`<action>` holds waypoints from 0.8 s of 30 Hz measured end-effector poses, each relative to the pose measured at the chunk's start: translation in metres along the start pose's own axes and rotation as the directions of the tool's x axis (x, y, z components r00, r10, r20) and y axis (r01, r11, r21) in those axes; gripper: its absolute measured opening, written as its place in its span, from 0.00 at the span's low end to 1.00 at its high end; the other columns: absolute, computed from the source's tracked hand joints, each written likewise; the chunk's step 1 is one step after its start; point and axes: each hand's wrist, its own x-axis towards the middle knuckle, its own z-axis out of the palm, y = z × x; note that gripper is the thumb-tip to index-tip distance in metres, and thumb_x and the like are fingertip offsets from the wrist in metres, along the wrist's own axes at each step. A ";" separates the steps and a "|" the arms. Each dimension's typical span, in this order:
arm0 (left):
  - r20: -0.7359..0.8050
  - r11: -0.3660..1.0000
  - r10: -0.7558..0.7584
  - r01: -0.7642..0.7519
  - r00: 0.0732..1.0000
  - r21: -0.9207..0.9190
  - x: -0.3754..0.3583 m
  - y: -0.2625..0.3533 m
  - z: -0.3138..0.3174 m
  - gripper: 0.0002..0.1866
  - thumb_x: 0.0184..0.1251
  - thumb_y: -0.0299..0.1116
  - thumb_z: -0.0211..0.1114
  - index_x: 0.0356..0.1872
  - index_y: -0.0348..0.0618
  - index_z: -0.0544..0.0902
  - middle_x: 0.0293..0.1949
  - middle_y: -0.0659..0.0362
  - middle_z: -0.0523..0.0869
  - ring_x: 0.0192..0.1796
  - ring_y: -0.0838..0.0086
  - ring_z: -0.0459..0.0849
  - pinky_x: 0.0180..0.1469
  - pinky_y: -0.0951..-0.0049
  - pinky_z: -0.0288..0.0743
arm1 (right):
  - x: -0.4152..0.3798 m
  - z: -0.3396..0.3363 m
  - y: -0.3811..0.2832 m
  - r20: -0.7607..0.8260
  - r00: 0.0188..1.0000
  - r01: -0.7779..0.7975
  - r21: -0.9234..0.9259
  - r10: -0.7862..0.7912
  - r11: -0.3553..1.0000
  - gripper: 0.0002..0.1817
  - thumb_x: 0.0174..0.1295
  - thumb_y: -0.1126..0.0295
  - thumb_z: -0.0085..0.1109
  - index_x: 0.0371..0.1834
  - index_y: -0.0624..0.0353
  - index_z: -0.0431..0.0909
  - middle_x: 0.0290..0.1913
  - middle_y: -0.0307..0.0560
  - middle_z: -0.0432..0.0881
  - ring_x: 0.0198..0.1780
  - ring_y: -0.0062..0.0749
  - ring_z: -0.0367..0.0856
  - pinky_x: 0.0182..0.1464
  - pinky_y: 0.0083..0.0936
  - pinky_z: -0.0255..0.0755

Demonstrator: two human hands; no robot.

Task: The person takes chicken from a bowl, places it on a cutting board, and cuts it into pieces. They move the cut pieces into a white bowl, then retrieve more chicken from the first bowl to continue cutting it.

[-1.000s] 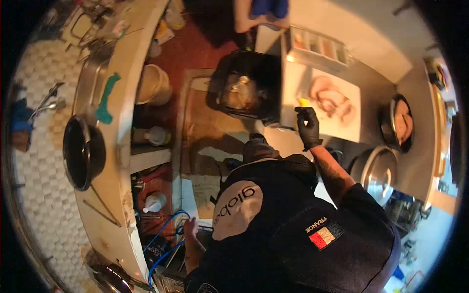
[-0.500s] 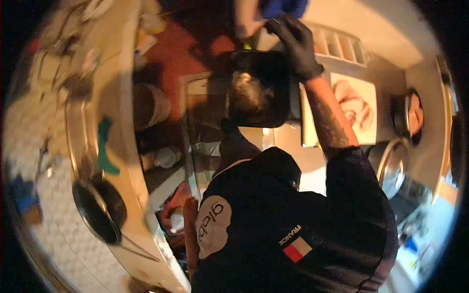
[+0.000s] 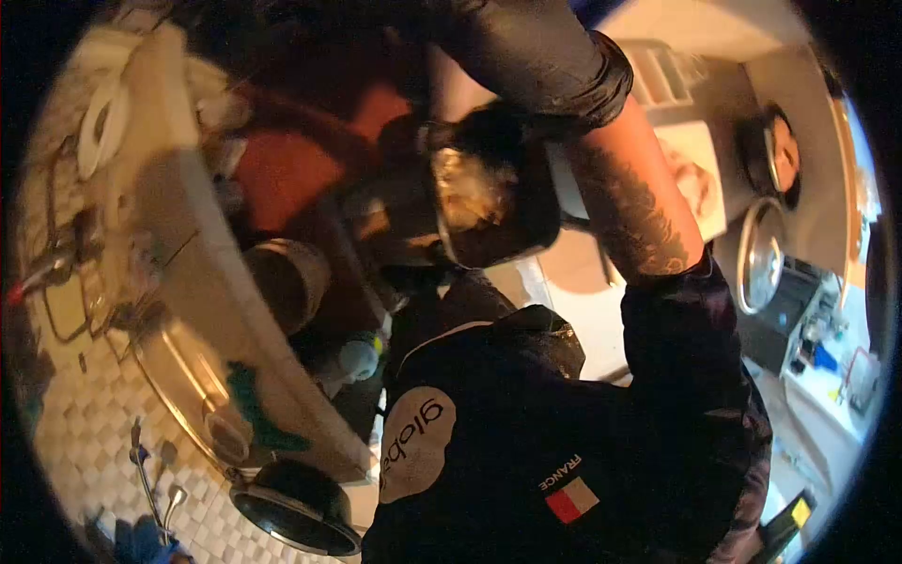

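Observation:
My right hand [image 3: 540,61], in a black glove, reaches across the top of the view, with a tattooed forearm behind it. The glove is large and close to the camera; its fingers run into the dark upper edge, so I cannot tell what they hold. Below the glove is a dark, deep, rounded-corner container [image 3: 526,226] with blurred, crumpled, pale contents [image 3: 470,188] inside. A strip of bare skin [image 3: 456,85] shows beside the glove, its owner hidden. My left hand is out of view.
A counter [image 3: 254,301] runs down the left, with a green cloth [image 3: 258,404] and a dark pan [image 3: 296,508]. A bucket [image 3: 301,277] stands beyond it. On the right are a white board [image 3: 709,197], a round pan with pinkish food [image 3: 785,155] and a glass lid [image 3: 761,254].
My right hand has come up closer to the camera and to the left. My view has tilted, shifting the counter and its pan. The bare arm at lower left has gone out of view.

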 end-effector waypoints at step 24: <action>-0.068 0.895 -0.186 0.141 0.980 -0.422 0.047 0.047 -0.096 0.11 0.78 0.36 0.60 0.47 0.37 0.82 0.39 0.50 0.87 0.37 0.65 0.86 0.41 0.62 0.78 | 0.624 0.253 0.239 -0.111 0.912 -0.407 -0.109 0.395 0.907 0.27 0.76 0.51 0.54 0.71 0.56 0.74 0.65 0.47 0.79 0.63 0.43 0.80 0.69 0.36 0.68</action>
